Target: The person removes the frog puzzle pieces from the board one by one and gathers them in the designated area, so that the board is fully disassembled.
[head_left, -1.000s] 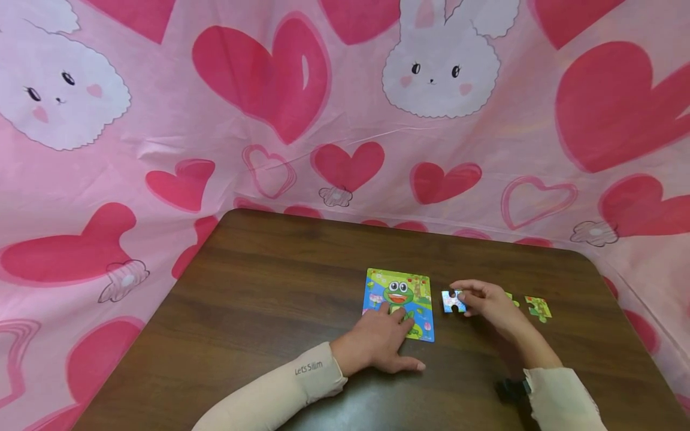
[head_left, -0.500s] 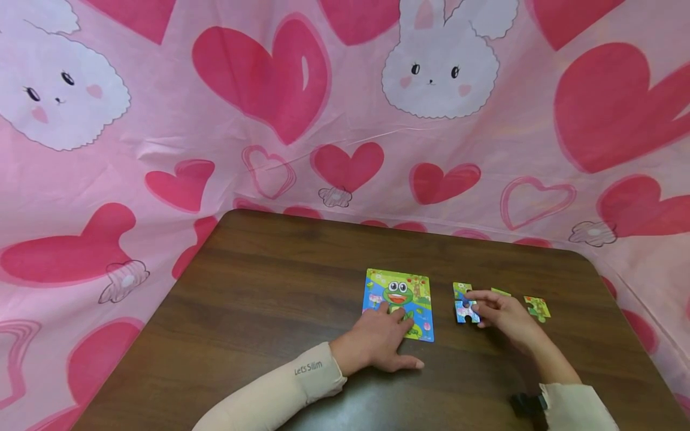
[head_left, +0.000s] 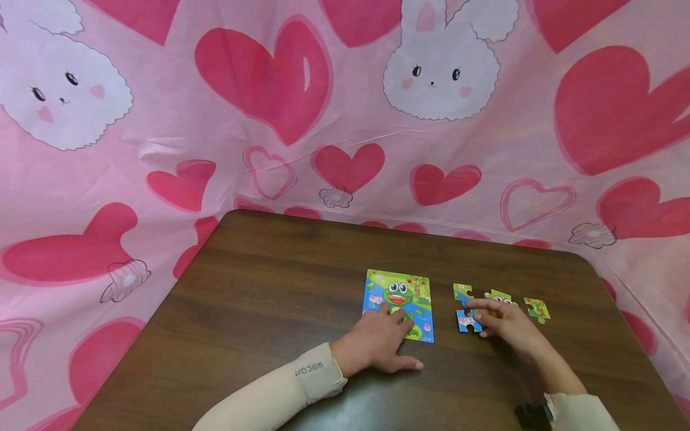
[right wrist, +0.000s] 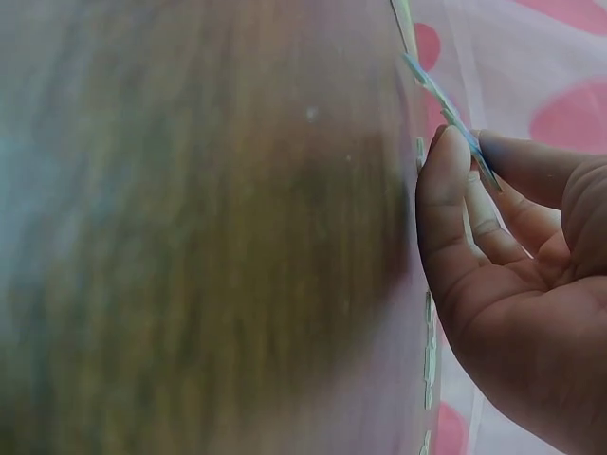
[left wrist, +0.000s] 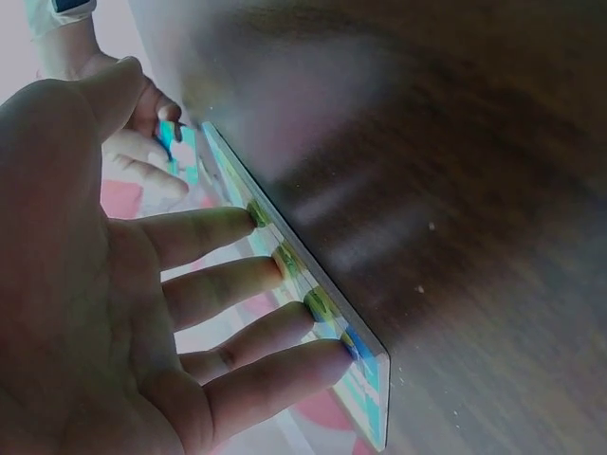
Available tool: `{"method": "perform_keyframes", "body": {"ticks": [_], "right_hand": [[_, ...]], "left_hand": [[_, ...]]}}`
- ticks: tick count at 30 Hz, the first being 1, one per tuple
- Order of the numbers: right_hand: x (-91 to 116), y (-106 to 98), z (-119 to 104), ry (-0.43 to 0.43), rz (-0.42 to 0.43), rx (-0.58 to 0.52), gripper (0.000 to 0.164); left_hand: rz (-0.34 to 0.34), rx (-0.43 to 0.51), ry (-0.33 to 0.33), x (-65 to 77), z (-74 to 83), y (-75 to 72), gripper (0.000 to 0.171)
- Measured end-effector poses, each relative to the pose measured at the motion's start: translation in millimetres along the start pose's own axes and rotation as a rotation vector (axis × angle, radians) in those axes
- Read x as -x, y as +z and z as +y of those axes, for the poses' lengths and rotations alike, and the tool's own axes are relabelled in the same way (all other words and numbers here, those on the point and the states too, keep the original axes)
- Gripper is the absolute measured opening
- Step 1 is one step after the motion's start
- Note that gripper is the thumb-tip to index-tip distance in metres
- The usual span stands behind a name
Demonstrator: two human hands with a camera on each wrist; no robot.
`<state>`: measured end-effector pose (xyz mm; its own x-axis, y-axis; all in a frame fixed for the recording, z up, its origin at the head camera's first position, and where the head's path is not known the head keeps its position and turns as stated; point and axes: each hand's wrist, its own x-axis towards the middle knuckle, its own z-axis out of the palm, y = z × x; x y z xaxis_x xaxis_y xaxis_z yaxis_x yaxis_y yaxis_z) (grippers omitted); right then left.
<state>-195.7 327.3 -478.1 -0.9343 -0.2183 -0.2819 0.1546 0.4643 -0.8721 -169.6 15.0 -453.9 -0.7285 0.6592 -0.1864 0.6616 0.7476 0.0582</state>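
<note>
My left hand lies on the lower part of a frog picture card, its fingers spread. In the left wrist view, the fingertips touch the face of the card. To the right, thumb and fingers of my right hand pinch a blue jigsaw piece. The right wrist view shows this jigsaw piece tilted, held by one end. Just behind it on the table lies a green and blue jigsaw piece.
A jigsaw piece with frog eyes lies behind the right hand, partly covered by it. Farther right is a green jigsaw piece with red spots. Pink cloth with hearts and rabbits hangs behind the brown table.
My right hand has carried the blue jigsaw piece rightward and a little nearer to me, uncovering the green and blue piece and the frog-eye piece. My left hand has stayed on the card.
</note>
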Motion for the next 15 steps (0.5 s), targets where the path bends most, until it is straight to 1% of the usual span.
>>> {"method": "perform_keyframes", "body": {"ticks": [3, 9, 15], "right_hand": [[0.1, 0.4, 0.6, 0.013, 0.003, -0.005, 0.042], [2.2, 1.8, 0.0, -0.002, -0.02, 0.002, 0.038], [4.7, 1.8, -0.6, -0.017, -0.039, -0.002, 0.039]], "left_hand": [[-0.01, 0.012, -0.005, 0.4, -0.3, -0.3, 0.081], [-0.008, 0.011, -0.007, 0.5, -0.6, 0.9, 0.081], [-0.015, 0.026, -0.011, 0.6, 0.0, 0.7, 0.082]]}}
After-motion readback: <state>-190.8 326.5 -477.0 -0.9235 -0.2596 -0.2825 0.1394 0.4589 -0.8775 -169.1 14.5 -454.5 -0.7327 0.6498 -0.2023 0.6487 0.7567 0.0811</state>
